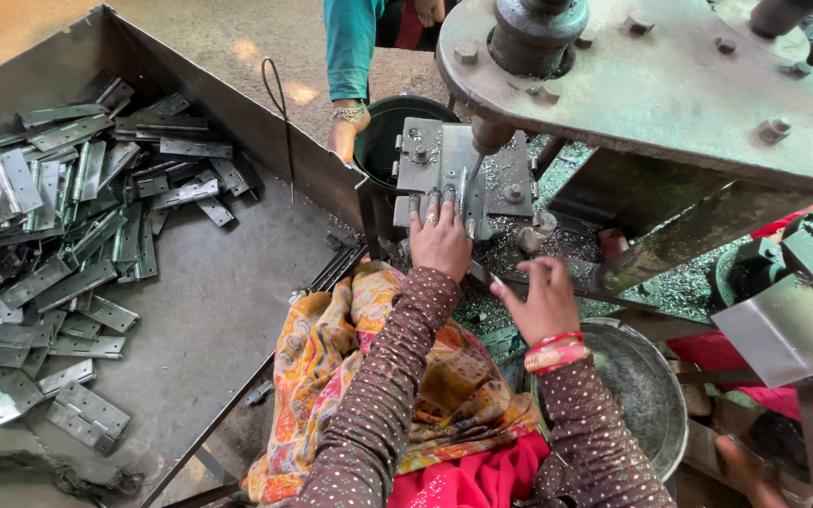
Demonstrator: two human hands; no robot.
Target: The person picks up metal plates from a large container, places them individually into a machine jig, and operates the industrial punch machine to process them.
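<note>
Left hand (439, 240) presses fingers flat on a metal hinge (454, 174) under the drill (486, 141), its long axis running away from the person; right hand (543, 301) pinches a small hinge piece (484, 275).

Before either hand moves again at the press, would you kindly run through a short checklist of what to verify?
1. Left hand fingers clear of the punch: not ok, the fingertips rest on the metal plate right beside its tip.
2. Right hand clear of the punch: ok, it sits lower, holding a small metal piece.
3. Plate seated flat on the bed: cannot tell.
4. Another person's hand clear of the punch: ok, it hangs by the black bucket.
5. Hinge stock within reach: ok, hinges fill the tray to the left.
</note>
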